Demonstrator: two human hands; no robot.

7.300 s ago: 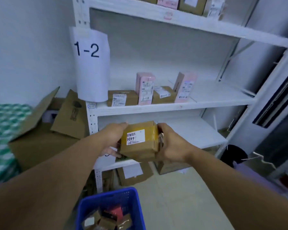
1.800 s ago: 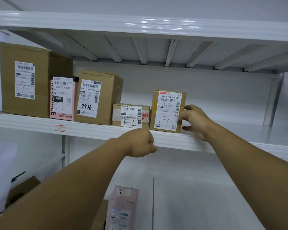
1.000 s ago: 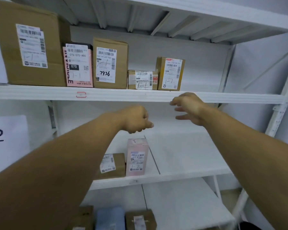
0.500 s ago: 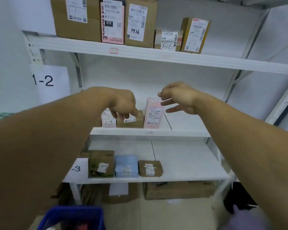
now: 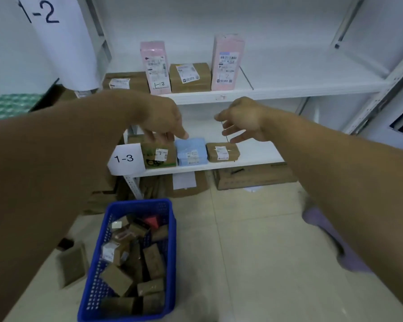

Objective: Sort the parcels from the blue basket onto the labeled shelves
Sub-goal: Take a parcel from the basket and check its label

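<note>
Left hand (image 5: 163, 119) and right hand (image 5: 242, 117) lower now — empty, fingers (image 5: 230, 131) loose — blue basket (image 5: 140, 202) full of brown parcels (image 5: 116, 281)

The left hand (image 5: 158, 117) and right hand (image 5: 242, 119) hover loose-fingered beyond the blue basket (image 5: 140, 202) (brown parcels (image 5: 153, 261) inside). The 1-3 shelf (image 5: 219, 165) stands behind it.
</note>
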